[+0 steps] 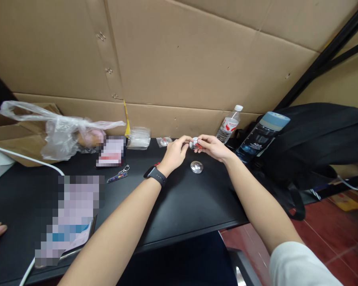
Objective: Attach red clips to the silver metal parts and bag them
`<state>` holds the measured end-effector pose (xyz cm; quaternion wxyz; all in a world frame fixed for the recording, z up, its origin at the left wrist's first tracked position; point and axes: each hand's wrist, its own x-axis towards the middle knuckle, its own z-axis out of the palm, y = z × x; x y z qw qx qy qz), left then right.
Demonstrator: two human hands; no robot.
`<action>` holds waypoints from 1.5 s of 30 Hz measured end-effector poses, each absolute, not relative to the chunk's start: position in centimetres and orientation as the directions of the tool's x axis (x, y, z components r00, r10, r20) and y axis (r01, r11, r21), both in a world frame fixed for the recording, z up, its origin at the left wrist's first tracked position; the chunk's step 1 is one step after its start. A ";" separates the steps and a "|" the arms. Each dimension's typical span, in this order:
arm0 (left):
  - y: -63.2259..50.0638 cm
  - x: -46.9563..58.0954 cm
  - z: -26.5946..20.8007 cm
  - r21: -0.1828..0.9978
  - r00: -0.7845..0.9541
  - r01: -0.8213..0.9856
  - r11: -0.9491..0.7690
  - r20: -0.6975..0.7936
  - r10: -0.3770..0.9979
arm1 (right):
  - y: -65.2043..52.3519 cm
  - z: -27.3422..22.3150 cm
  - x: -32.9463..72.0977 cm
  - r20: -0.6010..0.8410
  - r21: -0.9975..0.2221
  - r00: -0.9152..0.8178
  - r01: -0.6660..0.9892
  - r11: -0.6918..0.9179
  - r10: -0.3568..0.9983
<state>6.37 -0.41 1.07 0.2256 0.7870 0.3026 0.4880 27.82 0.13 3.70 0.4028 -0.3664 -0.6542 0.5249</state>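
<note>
Right hand (214,147) pinches a small silver-and-red piece (194,143) between thumb and fingers, over the worktop (181,206). Left hand (174,153), fingers curled, is at its left side; grip undetermined. Slackened pinch could drop the piece, possibly striking the silver disc (197,167) nearby.

Open near tabletop (193,206), cardboard wall (179,59) behind, bottles (229,126) (two) blocking right

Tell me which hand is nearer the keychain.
Left. In view, the left hand is up and to the right of the keychain; the right hand is farther right, past the left one.
</note>
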 end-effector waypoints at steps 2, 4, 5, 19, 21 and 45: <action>-0.6 6.7 1.2 0.711 0.243 0.161 -0.684 0.643 0.726 | -0.3 4.1 27.5 0.130 -0.989 -0.437 0.005 0.146 0.890; -0.8 6.9 1.3 0.738 0.193 0.112 -0.666 0.641 0.743 | -0.6 4.3 27.3 0.128 -0.991 -0.447 -0.024 0.132 0.885; -0.9 6.9 1.3 0.740 0.197 0.099 -0.666 0.641 0.742 | -0.7 4.4 27.2 0.130 -0.991 -0.450 -0.035 0.129 0.884; -1.6 6.2 2.2 0.659 0.216 0.226 -0.718 0.684 0.696 | -1.6 5.1 25.5 0.127 -0.988 -0.423 -0.135 0.076 0.897; -1.8 6.0 2.6 0.625 0.246 0.310 -0.716 0.675 0.696 | -1.8 5.2 25.2 0.144 -0.986 -0.421 -0.137 0.094 0.896; -0.8 1.2 5.0 0.309 0.524 0.707 -0.636 0.375 0.765 | -2.1 5.2 25.3 0.242 -0.691 -0.444 0.545 0.474 0.863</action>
